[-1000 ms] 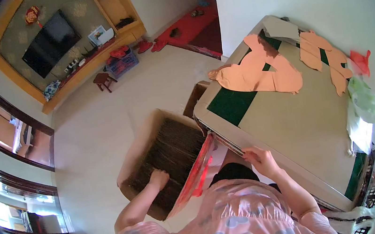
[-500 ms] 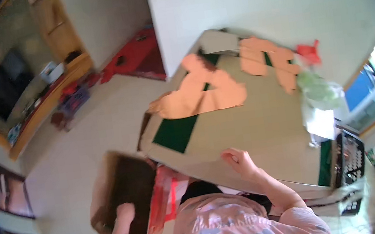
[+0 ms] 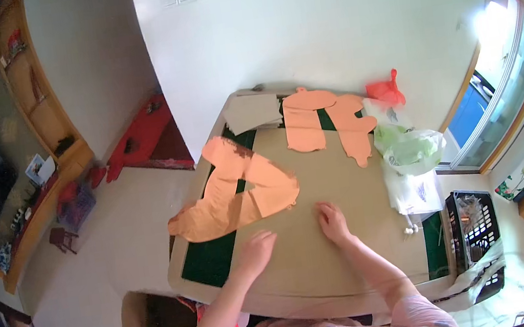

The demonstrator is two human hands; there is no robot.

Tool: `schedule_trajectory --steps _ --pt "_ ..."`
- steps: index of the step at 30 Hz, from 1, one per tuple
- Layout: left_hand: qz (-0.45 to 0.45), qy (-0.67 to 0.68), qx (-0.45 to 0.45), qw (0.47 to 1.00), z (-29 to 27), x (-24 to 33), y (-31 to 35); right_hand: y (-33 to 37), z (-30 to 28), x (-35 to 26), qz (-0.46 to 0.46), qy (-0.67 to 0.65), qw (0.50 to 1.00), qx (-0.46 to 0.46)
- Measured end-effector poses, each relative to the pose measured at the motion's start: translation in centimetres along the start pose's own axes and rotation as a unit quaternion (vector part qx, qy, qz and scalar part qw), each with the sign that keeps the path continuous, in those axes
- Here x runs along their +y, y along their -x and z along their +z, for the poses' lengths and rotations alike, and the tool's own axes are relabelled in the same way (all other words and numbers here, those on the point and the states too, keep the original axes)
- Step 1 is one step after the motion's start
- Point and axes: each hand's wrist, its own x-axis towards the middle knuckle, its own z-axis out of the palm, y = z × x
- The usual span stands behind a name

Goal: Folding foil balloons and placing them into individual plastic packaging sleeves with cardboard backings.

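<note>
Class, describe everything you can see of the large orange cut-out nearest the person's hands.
The large orange cut-out is a flat, thin sheet, like paper or fabric, with curved edges and a long arm-like lobe. It lies on the tan sheet over the green table, and its lower left end hangs past the table's edge. The left hand and right hand rest on the tan sheet just below it, not clearly touching it.

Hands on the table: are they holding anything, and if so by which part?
Nothing is held. The left hand and right hand lie flat on the brown sheet covering the table, near the orange cut-out.
</note>
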Motion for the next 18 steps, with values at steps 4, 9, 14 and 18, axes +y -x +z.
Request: schedule_trajectory --steps 4,9,14,18 --pt "0.079 -0.07 0.074 0.992 7.9 -2.6 -7.7 -1.6 1.1 0.0 -0.046 0.035 0.998 -0.002" --pt "0.026 -0.087 0.005 0.996 10.2 -4.9 -9.8 -4.1 2.0 0.7 -0.059 0.009 0.998 -0.013" --pt "-0.13 0.081 0.004 0.988 6.8 -4.4 -11.4 -5.8 2.9 -0.1 -0.064 0.008 0.998 -0.01" --pt "-0.186 0.255 0.062 0.947 6.8 -7.0 -11.8 -6.6 3.7 -1.5 -0.131 0.016 0.991 -0.038"
